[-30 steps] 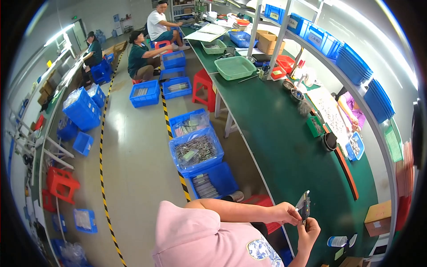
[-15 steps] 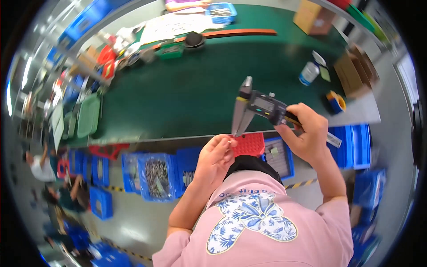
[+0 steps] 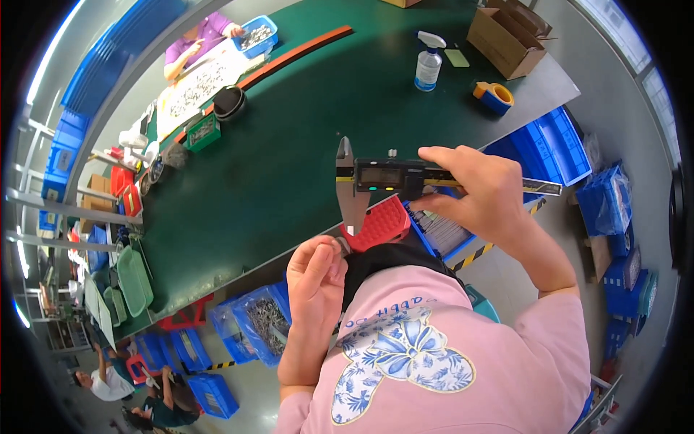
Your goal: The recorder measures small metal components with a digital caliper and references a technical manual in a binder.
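Observation:
A digital caliper (image 3: pixel 381 177) lies almost level above the front edge of the green table, gripped along its beam by my right hand (image 3: pixel 486 189). Its long jaws point down toward me and look closed together, with nothing visible between them. My left hand (image 3: pixel 316 275) is just below and left of the jaw tips, apart from them. Thumb and fingertips there pinch a small greyish piece (image 3: pixel 343 244), mostly hidden and too small to name.
The green table (image 3: pixel 289 159) carries a spray bottle (image 3: pixel 428 66), tape roll (image 3: pixel 494 98), cardboard box (image 3: pixel 507 40) and green parts bin (image 3: pixel 203 133). Across it, a person in purple (image 3: pixel 210 32) handles small parts. Below the edge are a red basket (image 3: pixel 376 224) and blue bins (image 3: pixel 264 322).
My view has turned, tilting the table edge. The caliper has swung from slanted to nearly level, and my left hand has drawn down and left from its jaw tips.

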`<action>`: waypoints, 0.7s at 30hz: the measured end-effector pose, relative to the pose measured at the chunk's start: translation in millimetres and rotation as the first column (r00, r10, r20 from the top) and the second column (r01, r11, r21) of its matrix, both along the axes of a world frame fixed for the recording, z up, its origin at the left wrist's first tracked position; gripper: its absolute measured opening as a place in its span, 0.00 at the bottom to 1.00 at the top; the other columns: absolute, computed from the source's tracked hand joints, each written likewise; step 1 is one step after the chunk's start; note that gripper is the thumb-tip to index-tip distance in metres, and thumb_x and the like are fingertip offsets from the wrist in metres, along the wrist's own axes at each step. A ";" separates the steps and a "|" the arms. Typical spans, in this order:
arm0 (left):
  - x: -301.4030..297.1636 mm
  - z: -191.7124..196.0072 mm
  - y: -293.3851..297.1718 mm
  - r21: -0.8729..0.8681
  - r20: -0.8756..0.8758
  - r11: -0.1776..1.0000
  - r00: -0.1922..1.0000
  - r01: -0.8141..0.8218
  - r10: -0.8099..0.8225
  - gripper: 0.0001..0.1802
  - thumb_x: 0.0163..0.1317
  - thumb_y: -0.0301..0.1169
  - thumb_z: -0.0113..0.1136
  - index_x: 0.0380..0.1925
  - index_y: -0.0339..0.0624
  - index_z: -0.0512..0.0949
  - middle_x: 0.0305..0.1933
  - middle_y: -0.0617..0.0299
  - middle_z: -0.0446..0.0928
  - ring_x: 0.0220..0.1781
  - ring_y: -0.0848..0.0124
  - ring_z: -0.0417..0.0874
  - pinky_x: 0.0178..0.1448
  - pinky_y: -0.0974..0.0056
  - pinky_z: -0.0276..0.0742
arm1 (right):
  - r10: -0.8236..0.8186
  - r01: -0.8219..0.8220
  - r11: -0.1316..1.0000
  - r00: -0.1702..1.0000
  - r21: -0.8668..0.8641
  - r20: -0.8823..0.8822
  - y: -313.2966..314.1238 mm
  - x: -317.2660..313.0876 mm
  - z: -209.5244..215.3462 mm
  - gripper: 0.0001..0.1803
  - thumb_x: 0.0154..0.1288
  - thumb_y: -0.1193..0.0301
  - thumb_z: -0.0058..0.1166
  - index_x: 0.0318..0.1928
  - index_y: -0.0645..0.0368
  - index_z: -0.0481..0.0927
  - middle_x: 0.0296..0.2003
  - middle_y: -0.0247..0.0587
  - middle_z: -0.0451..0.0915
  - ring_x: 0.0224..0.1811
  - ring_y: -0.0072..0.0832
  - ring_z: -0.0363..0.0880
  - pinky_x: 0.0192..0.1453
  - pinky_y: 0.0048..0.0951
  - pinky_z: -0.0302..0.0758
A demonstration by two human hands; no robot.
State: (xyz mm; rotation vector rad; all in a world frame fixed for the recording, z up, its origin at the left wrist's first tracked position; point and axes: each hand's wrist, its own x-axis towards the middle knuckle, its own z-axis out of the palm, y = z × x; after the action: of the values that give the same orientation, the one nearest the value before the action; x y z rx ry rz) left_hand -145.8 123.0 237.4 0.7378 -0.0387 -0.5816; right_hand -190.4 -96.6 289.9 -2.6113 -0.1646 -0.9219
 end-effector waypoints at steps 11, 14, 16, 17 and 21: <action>-8.9 15.7 -9.1 -0.064 0.051 0.998 0.998 0.027 -0.023 0.07 0.48 0.17 0.53 0.29 0.37 0.75 0.32 0.60 0.70 0.30 0.77 0.69 0.31 0.75 0.63 | 0.127 -0.127 0.992 0.991 -0.007 0.035 5.5 -13.4 8.9 0.21 0.35 0.73 0.60 0.36 0.63 0.72 0.18 0.38 0.68 0.13 0.27 0.66 0.14 0.21 0.61; -11.5 15.2 -8.3 -0.063 0.079 0.998 0.997 0.023 -0.018 0.08 0.48 0.17 0.53 0.29 0.37 0.75 0.32 0.60 0.70 0.33 0.75 0.71 0.34 0.75 0.65 | 0.138 -0.138 0.990 0.990 -0.009 0.004 7.1 -14.6 9.6 0.21 0.36 0.74 0.59 0.36 0.64 0.72 0.18 0.38 0.69 0.13 0.27 0.66 0.14 0.21 0.61; -12.8 15.4 -7.4 -0.058 0.115 0.998 0.993 0.019 -0.012 0.07 0.48 0.17 0.53 0.29 0.37 0.75 0.33 0.60 0.70 0.34 0.74 0.72 0.37 0.74 0.66 | 0.146 -0.146 0.989 0.989 -0.003 0.006 8.0 -15.8 9.3 0.21 0.36 0.73 0.59 0.36 0.64 0.72 0.18 0.38 0.69 0.14 0.27 0.67 0.15 0.21 0.62; -12.4 14.9 -7.8 -0.059 0.111 0.998 0.994 0.018 -0.011 0.07 0.48 0.17 0.53 0.29 0.37 0.75 0.33 0.60 0.70 0.34 0.74 0.72 0.37 0.74 0.66 | 0.147 -0.147 0.989 0.989 -0.004 0.002 7.9 -15.3 8.1 0.21 0.36 0.73 0.59 0.36 0.64 0.72 0.18 0.38 0.69 0.14 0.27 0.67 0.15 0.21 0.62; -12.2 15.4 -8.3 -0.030 0.140 1.000 0.990 -0.004 0.008 0.07 0.48 0.17 0.54 0.28 0.37 0.75 0.32 0.60 0.70 0.34 0.74 0.72 0.37 0.73 0.67 | 0.159 -0.160 0.987 0.987 0.013 0.006 8.5 -14.7 6.9 0.21 0.36 0.73 0.60 0.36 0.64 0.72 0.18 0.39 0.69 0.14 0.27 0.67 0.15 0.21 0.62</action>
State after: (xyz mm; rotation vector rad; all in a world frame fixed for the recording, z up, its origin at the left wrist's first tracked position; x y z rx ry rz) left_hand -157.9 114.6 252.8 0.7490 -0.1747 -0.5217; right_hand -205.1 -88.1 296.8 -2.5402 -0.3620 -0.8708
